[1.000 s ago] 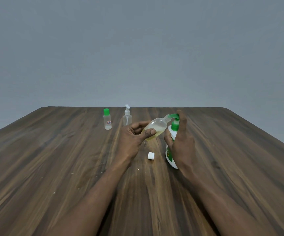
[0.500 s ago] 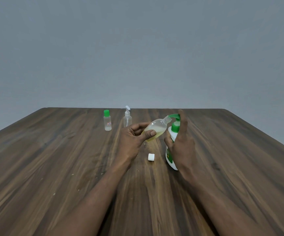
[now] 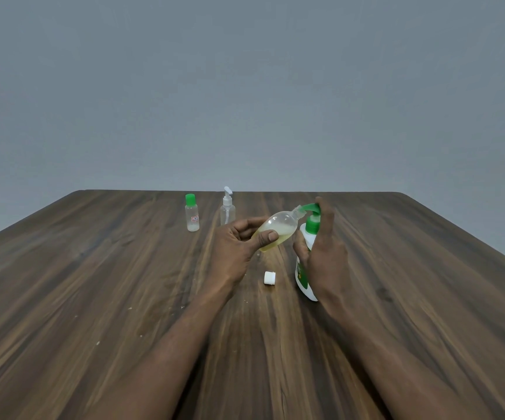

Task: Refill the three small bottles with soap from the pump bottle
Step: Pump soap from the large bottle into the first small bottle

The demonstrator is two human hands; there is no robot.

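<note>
Wall: a plain grey-blue wall [image 3: 245,86], smooth, fills the upper half of the view.
Table: a dark brown wooden table [image 3: 63,298] with long grain streaks and a few pale specks; its far edge stands against the wall.
Light: soft and even, with no hard shadows.

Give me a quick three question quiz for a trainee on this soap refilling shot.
1. True or false: the small white cap lies loose on the brown wooden table.
2. Which hand holds the tilted clear oval bottle of yellowish soap? A. left B. right C. neither
3. How many small capped bottles stand untouched at the table's far side?

Key: 1. True. 2. A, the left hand; the right hand grips the white green-headed pump bottle. 3. Two: the clear green-capped bottle and the clear white-pump bottle.
</note>
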